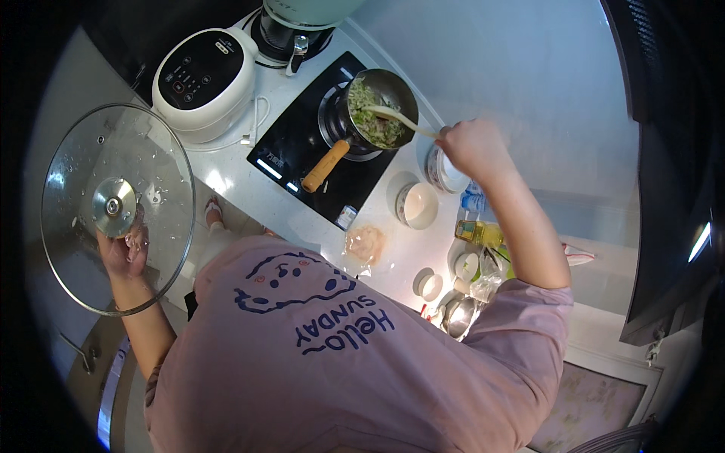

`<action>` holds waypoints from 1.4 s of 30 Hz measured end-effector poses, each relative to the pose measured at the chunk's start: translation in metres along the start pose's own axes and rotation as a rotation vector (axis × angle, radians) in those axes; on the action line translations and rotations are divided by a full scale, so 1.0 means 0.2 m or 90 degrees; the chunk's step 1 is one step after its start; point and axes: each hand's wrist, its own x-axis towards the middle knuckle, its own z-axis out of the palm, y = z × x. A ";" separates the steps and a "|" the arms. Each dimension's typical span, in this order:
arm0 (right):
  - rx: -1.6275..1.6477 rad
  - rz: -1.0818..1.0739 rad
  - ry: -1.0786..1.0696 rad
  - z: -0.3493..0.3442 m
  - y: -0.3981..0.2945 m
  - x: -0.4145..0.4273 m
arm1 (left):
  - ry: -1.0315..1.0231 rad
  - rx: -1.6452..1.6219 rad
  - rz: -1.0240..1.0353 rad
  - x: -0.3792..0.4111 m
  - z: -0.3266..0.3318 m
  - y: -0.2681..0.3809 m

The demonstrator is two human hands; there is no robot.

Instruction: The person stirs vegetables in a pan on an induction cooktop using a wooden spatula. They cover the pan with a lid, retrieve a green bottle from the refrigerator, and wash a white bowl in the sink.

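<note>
My left hand [124, 249] holds a round glass pan lid [73, 170] by its knob side, away from the stove at the left; the hand shows through the glass. My right hand [473, 148] grips the handle of a pale spatula or spoon [409, 122], whose head is down in a pan [402, 90]. Chopped green and pale vegetables [374, 127] fill part of this deep pan. It stands on the round burner of a black glass-topped stove [294, 141], its wooden handle [325, 166] pointing towards my body. Neither hand touches that handle.
A white rice cooker [204, 122] and a green-topped appliance [306, 11] stand left of and behind the stove. To the right are stacked bowls [447, 172], a single bowl [419, 205], an oil bottle [478, 232], a small bowl [431, 287] and a metal bowl [460, 315]. Liquid lies on the counter [365, 244].
</note>
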 end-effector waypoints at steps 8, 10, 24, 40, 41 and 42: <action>-0.022 -0.081 -0.016 0.11 -0.28 -0.13 | -0.034 -0.015 -0.029 0.07 -0.01 0.01; -0.002 -0.047 -0.016 0.24 -0.35 -0.06 | 0.008 -0.006 -0.023 0.08 0.00 0.02; 0.029 0.119 -0.038 0.08 -0.12 -0.19 | -0.047 -0.018 -0.059 0.12 0.01 0.05; 0.122 0.261 0.169 0.33 -0.18 -0.02 | -0.074 -0.018 -0.066 0.14 0.06 0.02; 0.102 0.237 0.167 0.40 -0.19 0.02 | -0.080 -0.027 -0.072 0.14 0.05 0.01; 0.083 0.212 0.165 0.48 -0.21 0.07 | -0.086 -0.035 -0.076 0.14 0.05 0.01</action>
